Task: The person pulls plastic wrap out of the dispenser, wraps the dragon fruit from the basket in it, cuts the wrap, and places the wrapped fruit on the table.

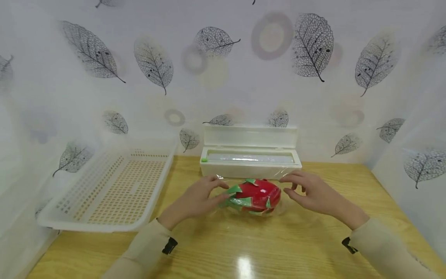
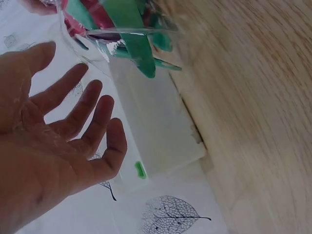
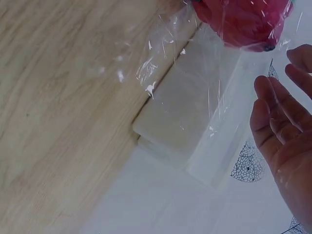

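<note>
A red dragon fruit (image 1: 259, 195) with green scales lies on the wooden table, loosely covered in clear cling film (image 3: 151, 73). At its left end is my left hand (image 1: 198, 196), fingers apart and loosely bent, the tips close to the green scales. In the left wrist view the palm of this hand (image 2: 63, 126) shows nothing held. My right hand (image 1: 313, 192) hovers by the fruit's right end, thumb and forefinger apart and the other fingers bent. Film stretches out past the fruit near these fingertips. Behind the fruit stands a white cling film box (image 1: 251, 170) with its lid raised.
A white plastic basket (image 1: 162, 184) with a perforated bottom stands at the left of the table. The film roll (image 1: 251, 158) shows inside the box, and a green slider (image 1: 204, 159) sits at its left corner. A leaf-printed sheet (image 1: 237, 89) hangs behind and at both sides.
</note>
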`<state>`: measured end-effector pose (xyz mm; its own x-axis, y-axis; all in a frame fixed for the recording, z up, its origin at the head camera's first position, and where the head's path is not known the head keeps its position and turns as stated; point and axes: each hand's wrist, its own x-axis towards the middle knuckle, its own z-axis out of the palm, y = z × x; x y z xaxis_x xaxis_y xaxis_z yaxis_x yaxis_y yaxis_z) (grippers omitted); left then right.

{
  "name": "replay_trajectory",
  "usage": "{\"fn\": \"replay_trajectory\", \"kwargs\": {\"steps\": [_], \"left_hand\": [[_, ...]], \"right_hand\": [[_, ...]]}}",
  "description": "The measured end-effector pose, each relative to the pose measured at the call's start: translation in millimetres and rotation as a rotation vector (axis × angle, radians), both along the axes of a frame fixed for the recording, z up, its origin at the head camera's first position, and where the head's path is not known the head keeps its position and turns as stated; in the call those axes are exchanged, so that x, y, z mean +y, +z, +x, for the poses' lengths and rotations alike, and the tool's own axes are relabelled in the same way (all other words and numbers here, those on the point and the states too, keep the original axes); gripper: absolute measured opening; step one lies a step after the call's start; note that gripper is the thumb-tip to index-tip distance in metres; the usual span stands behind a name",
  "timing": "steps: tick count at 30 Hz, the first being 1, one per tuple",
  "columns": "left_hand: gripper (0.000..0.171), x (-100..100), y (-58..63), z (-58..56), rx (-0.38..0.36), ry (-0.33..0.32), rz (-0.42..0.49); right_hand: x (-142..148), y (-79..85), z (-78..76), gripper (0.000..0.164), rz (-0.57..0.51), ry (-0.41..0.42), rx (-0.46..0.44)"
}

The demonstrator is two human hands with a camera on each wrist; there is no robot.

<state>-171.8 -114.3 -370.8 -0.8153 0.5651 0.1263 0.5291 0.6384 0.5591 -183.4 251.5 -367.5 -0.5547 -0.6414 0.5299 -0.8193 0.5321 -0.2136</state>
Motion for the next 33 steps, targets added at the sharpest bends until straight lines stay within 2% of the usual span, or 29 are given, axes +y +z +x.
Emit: {"fn": "replay_trajectory", "kwargs": {"steps": [3, 6, 11, 15, 18, 22, 26, 30, 33], "left_hand": [[0.025, -2, -2.7, -2.6, -0.013, -0.053, -0.007], [0.018, -4, -5.3, -3.9, -0.046, -0.097, 0.012], [0.008, -6, -6.7, -5.2, -0.032, -0.118, 0.061], [0.005, -3, -5.0, -8.5, -0.004, -0.077, 0.136], [0.005, 3, -4.6, -13.3, 0.065, -0.052, 0.161], [0.007, 11, -7.9, -21.6, 0.191, -0.025, 0.132], [0.008, 18, -14.8, -29.1, 0.27, 0.031, 0.074], [0.011, 24, -20.6, -33.0, 0.311, 0.076, 0.023], [0.014, 29, -22.4, -32.3, 0.296, 0.109, 0.041]], "right_hand": [[-6, -4.7, 5.8, 0.043, 0.008, 0.003, 0.004], [-10, -8.7, 6.9, 0.038, 0.007, 0.007, 0.019], [-15, -11.8, 6.7, 0.031, -0.026, 0.024, 0.042], [-16, -12.9, 7.5, 0.033, -0.049, 0.008, 0.027], [-15, -13.5, 8.4, 0.031, -0.055, -0.016, -0.003], [-15, -15.4, 10.1, 0.024, -0.069, -0.049, -0.093], [-15, -19.1, 10.9, 0.018, -0.083, -0.094, -0.195], [-16, -22.7, 10.7, 0.019, -0.102, -0.124, -0.22], [-16, -23.9, 11.2, 0.019, -0.118, -0.112, -0.223]]}}
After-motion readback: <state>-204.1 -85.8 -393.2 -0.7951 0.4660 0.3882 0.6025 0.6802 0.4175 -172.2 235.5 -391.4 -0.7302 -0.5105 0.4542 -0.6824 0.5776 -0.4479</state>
